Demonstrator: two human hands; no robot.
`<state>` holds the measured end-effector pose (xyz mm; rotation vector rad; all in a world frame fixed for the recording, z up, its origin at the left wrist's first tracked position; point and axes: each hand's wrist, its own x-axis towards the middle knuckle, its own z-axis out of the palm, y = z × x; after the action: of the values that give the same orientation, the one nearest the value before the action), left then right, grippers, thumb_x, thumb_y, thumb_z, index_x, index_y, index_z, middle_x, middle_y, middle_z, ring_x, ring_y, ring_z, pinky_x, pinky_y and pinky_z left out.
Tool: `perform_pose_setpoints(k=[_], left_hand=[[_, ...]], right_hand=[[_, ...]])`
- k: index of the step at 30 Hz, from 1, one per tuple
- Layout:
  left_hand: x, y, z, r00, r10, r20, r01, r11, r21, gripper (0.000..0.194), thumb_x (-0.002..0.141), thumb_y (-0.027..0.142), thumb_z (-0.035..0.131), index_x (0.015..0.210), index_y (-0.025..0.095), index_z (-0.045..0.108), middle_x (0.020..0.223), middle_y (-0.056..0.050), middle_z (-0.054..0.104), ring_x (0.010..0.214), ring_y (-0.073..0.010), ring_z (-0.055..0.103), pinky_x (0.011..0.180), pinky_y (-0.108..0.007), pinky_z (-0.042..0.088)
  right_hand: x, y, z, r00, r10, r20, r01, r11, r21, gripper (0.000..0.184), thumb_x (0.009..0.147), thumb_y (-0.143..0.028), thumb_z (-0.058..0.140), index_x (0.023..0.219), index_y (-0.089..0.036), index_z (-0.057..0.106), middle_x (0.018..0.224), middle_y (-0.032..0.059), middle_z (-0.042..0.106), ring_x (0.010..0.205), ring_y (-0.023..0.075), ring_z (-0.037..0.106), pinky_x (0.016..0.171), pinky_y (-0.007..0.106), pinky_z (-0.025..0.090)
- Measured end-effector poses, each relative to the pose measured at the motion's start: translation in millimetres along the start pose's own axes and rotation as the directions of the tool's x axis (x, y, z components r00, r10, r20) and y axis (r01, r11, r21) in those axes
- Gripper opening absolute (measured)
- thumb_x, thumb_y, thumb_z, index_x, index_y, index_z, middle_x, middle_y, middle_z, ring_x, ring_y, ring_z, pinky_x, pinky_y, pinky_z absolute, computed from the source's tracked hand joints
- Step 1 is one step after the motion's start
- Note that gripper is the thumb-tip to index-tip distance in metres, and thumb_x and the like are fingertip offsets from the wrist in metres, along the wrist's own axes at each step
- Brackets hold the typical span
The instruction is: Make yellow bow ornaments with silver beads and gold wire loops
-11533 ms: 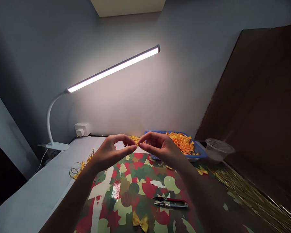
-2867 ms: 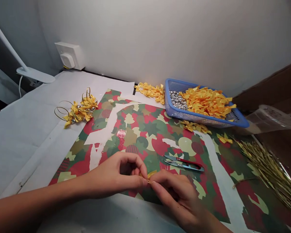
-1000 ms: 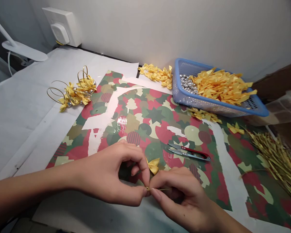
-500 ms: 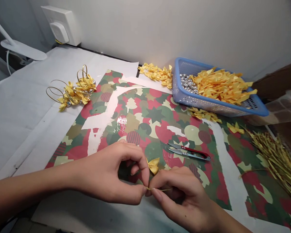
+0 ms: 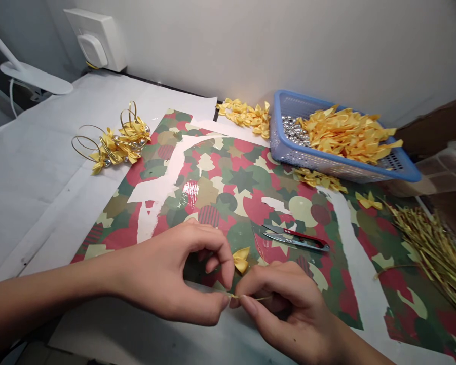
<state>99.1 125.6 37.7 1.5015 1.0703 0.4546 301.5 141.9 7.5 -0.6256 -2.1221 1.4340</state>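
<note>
- The left hand [image 5: 163,274] is pinching a thin gold wire [image 5: 253,298] between thumb and curled forefinger, its grip clamped on the wire.
- The right hand [image 5: 285,309] is clamping the same wire, its grip just beside the left one.
- A yellow satin bow [image 5: 241,259] is sitting just above the wire, between the hands; the pictures do not settle whether they touch.
- Red-handled thread snips [image 5: 296,239] are lying on patterned wrapping paper [image 5: 228,197], near the right hand.
- A blue plastic basket [image 5: 277,137] is holding loose yellow bows [image 5: 345,137] and silver beads [image 5: 292,126] at the bench's [image 5: 34,187] far side.
- Gold wire stems [image 5: 429,248] are lying heaped at right.
- Wired bow clusters [image 5: 117,147] are lying at left.
</note>
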Motion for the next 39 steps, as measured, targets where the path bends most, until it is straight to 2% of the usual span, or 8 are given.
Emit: perform_pose_setpoints(k=[2,5,8,9,11,22,39], left_hand=[[-1.3,-2.6,2.4,0.999,0.027,-0.018,-0.026,0.999,0.030,0.016,0.065,0.014,0.068,0.079,0.019,0.060,0.074,0.003,0.053,0.074,-0.0119,0.048,0.064,-0.021,0.041],[-3.4,-8.6,8.6,0.975,0.192,-0.110,-0.181,0.978,0.103,0.018,0.066,0.014,0.066,0.082,0.019,0.058,0.074,0.003,0.054,0.072,-0.0120,0.050,0.069,-0.024,0.040],[-4.1,-13.6,13.7,0.875,0.431,-0.222,-0.372,0.890,0.262,0.020,0.066,0.012,0.065,0.083,0.019,0.056,0.072,0.004,0.055,0.068,-0.0119,0.048,0.073,-0.029,0.036],[-4.0,-14.4,14.5,0.843,0.489,-0.223,-0.411,0.855,0.317,0.021,0.066,0.011,0.065,0.084,0.019,0.055,0.071,0.003,0.055,0.067,-0.0124,0.048,0.073,-0.031,0.035],[-3.6,-14.7,15.1,0.810,0.551,-0.203,-0.454,0.807,0.377,0.023,0.066,0.009,0.065,0.084,0.019,0.054,0.071,0.003,0.057,0.068,-0.0130,0.050,0.071,-0.031,0.035],[-6.5,-14.6,19.6,0.832,0.496,-0.249,-0.408,0.851,0.332,0.029,0.068,0.005,0.063,0.083,0.021,0.043,0.071,0.005,0.058,0.064,-0.0107,0.051,0.069,-0.029,0.037],[-5.8,-11.8,17.6,0.862,0.445,-0.242,-0.360,0.874,0.325,0.026,0.068,0.006,0.058,0.078,0.022,0.039,0.072,0.004,0.058,0.065,-0.0112,0.051,0.070,-0.030,0.037]], right_hand=[[-0.9,0.7,-0.2,1.000,0.003,0.004,-0.003,1.000,-0.009,0.017,0.080,-0.011,0.049,0.066,-0.014,0.058,0.050,-0.0089,0.024,0.040,0.0042,0.022,0.036,0.018,0.020],[-1.3,1.5,0.2,1.000,-0.002,-0.008,0.001,1.000,-0.021,0.017,0.080,-0.011,0.049,0.066,-0.014,0.057,0.050,-0.0091,0.024,0.040,0.0041,0.022,0.037,0.018,0.020],[-0.8,1.4,0.3,1.000,-0.002,-0.018,0.002,1.000,-0.020,0.016,0.080,-0.011,0.049,0.066,-0.016,0.055,0.051,-0.0092,0.023,0.041,0.0043,0.022,0.037,0.018,0.020],[-0.5,1.3,0.1,1.000,0.001,-0.014,-0.001,1.000,-0.013,0.016,0.080,-0.011,0.049,0.067,-0.016,0.055,0.051,-0.0093,0.023,0.041,0.0044,0.022,0.037,0.018,0.020],[0.1,1.2,-0.5,1.000,0.006,-0.007,-0.006,1.000,0.002,0.015,0.080,-0.010,0.048,0.067,-0.017,0.053,0.051,-0.0095,0.022,0.041,0.0043,0.021,0.037,0.018,0.019],[1.9,1.2,1.6,1.000,-0.022,-0.014,0.022,0.999,0.028,0.017,0.081,-0.007,0.046,0.069,-0.018,0.049,0.054,-0.0089,0.025,0.043,0.0044,0.022,0.039,0.018,0.020],[2.5,-0.3,0.9,1.000,-0.008,-0.006,0.008,0.999,0.042,0.016,0.080,-0.008,0.046,0.069,-0.019,0.049,0.053,-0.0087,0.025,0.042,0.0049,0.021,0.037,0.019,0.020]])
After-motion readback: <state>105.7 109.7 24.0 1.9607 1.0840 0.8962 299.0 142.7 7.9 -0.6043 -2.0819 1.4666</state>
